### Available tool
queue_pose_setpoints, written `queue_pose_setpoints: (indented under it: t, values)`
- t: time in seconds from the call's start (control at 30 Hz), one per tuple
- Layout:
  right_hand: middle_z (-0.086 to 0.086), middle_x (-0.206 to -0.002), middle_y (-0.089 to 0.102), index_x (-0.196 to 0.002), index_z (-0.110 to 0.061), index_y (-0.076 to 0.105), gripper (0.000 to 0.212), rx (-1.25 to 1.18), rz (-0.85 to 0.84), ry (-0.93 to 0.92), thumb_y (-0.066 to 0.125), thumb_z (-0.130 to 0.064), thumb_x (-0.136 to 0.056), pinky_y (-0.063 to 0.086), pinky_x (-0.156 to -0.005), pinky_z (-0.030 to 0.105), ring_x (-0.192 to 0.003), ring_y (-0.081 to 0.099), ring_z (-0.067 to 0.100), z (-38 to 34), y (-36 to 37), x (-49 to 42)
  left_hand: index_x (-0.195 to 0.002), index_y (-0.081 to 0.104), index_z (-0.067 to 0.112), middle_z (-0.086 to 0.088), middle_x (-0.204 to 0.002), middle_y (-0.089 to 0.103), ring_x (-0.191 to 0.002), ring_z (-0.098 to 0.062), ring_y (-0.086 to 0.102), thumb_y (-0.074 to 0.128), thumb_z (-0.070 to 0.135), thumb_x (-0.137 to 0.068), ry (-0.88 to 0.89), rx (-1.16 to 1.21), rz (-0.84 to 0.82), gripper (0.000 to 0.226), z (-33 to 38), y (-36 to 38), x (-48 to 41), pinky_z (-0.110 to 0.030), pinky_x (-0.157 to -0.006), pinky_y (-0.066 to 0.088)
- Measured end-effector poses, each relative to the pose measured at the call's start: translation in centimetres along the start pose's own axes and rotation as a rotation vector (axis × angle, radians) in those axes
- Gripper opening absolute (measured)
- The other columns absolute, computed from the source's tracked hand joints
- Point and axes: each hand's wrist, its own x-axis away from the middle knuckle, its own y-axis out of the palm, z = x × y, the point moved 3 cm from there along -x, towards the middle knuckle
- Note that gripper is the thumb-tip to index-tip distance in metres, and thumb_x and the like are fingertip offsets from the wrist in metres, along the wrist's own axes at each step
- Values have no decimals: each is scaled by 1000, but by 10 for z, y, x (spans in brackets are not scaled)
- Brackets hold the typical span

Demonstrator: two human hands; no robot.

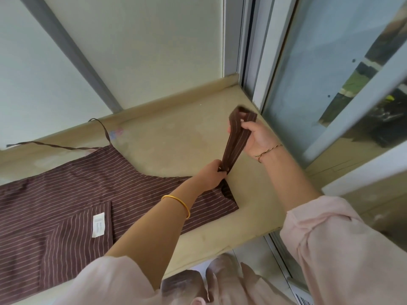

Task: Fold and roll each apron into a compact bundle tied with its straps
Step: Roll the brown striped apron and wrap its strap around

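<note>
A brown apron [88, 190] with thin pale stripes lies spread flat on a beige counter [176, 139], its pocket and a white label [98, 225] facing up. My left hand [212, 175] pinches the base of the striped neck loop [236, 139] at the apron's top edge. My right hand [253, 135] grips the loop higher up and holds it raised off the counter, the loop's end folded over my fingers. A thin waist strap [55, 147] lies twisted toward the back left, and a second strap [103, 128] curls up against the wall.
The counter meets a pale wall [154, 51] at the back and a sliding window frame [259, 84] on the right. Its front edge [211, 258] runs just before my body. Bare counter surface lies between the apron and the window.
</note>
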Motion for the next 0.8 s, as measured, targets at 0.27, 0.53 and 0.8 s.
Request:
queue_pose_setpoints:
  t: [0.27,0.53,0.8]
  values:
    - [7,-77,67,-99,-6,64,24,403,253,-325,45,7,-92,55,-57,27,-57,66,14,-51,15,10,-138,38,7,-14,-131,50,-116,-32,50,39,17,-100,0,-154,-5,39,4,2,0,-40,-98,43]
    - [2,-82,65,-88,-18,66,6,832,499,-549,59,-16,-88,51,-64,25,-68,59,12,-84,17,29,-133,41,8,-14,-120,53,-101,-30,54,35,9,-98,-5,-145,22,35,3,5,-4,-39,-86,48]
    - [14,-91,64,-102,-4,62,18,868,379,-540,47,-5,-94,43,-43,12,-56,57,10,-70,41,48,-128,44,12,-13,-129,45,-105,-25,58,44,5,-96,10,262,215,32,-13,-10,-3,-40,-91,53]
